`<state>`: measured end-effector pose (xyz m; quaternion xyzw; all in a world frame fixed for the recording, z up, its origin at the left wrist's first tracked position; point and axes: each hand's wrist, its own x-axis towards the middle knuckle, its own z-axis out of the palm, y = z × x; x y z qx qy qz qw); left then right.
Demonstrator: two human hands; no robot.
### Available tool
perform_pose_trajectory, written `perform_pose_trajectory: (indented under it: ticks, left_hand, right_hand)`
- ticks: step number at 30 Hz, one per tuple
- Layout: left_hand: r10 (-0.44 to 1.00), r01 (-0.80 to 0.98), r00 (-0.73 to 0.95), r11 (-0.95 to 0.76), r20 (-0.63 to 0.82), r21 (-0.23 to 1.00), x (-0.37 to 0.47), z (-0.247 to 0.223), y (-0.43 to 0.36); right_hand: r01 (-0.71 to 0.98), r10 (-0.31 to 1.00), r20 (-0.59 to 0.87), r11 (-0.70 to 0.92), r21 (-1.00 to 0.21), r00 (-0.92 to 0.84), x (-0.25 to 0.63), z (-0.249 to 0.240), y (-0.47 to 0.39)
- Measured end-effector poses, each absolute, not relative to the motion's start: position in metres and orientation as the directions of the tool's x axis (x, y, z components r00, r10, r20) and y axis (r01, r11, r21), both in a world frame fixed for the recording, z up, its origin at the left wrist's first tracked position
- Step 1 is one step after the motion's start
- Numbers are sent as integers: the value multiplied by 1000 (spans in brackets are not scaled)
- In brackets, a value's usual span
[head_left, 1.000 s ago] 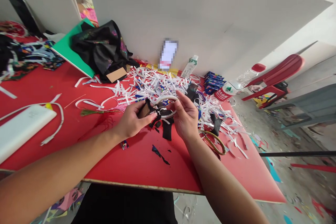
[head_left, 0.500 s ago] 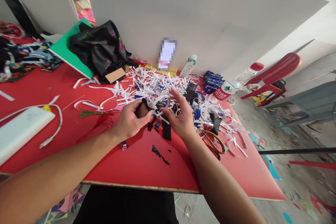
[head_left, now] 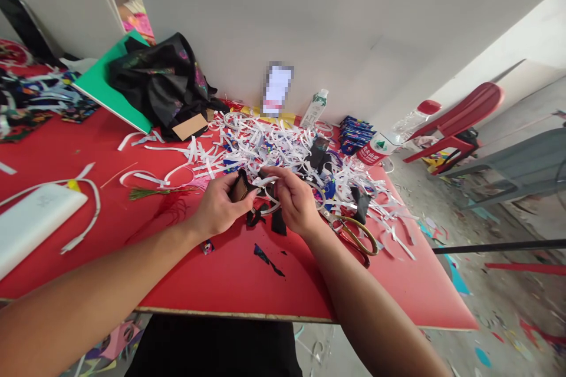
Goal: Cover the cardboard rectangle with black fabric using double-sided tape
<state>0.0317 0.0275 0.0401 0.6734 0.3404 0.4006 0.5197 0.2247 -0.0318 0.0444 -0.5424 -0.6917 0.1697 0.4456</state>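
Observation:
My left hand (head_left: pixel 214 206) is closed around a small brown cardboard piece with black fabric along its edge (head_left: pixel 239 189). Facing it, my right hand (head_left: pixel 295 199) has its fingers curled in a pinch beside that piece. What sits between those fingertips is too small to make out; white strips and dark scraps show just there. Under both hands lie black fabric scraps (head_left: pixel 278 222). Scissors with gold and red handles (head_left: pixel 360 235) rest by my right wrist. Behind the hands spreads a heap of white paper strips (head_left: pixel 265 144).
A black cloth bundle (head_left: pixel 165 85) leans on a green board (head_left: pixel 106 97). A phone (head_left: pixel 277 89), a carton (head_left: pixel 315 109), a stack of blue packets (head_left: pixel 354 134) and a bottle (head_left: pixel 374 150) stand along the back. A white power strip (head_left: pixel 42 224) lies left on the red table (head_left: pixel 186 283).
My right hand has moved slightly left and its spread fingers have curled into a pinch near the cardboard piece. The left hand keeps its hold. The view has shifted slightly.

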Motion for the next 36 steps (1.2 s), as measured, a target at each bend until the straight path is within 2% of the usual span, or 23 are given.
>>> perform_pose_trajectory:
  ticks: [4,7,10,13,18,24,30,32,36]
  left_hand:
    - [871,23,461,-205,171,979,33,41,28]
    - [896,19,412,-192,167,981,33,39,31]
    - [928,-4,333,-177,168,984,31,37,35]
    - [915,-22,370,-166,162,986,29,37,36]
    - [857,-51,482,-178,181,983,32,42,30]
    - [875,35,457,-201,163,979,32,39,33]
    - [886,56,429,-222,177,974,29,37,34]
    - [889,57,418,-229,185,972,29,37,34]
    - [876,10,438,-230,203,973,28,38,33]
  right_hand:
    - [602,928,373,293,-743,9,224,45,-32]
    - [561,936,352,278,-779,25,224,42,-29]
    - [363,942,281,200,-910,183,224,36,-23]
    - [206,925,259,206,-957,278,224,33,-19]
    - [74,876,365,361,-930,316,223,32,-17]
    - [93,789,395,401,-911,470,230,29,-13]
    - [120,646,528,565,-817,551,233,33,-15]
    - [-11,711,453,544,-839,538,231,34,-15]
    - [-342,909,175,313,-886,378,225,30,-13]
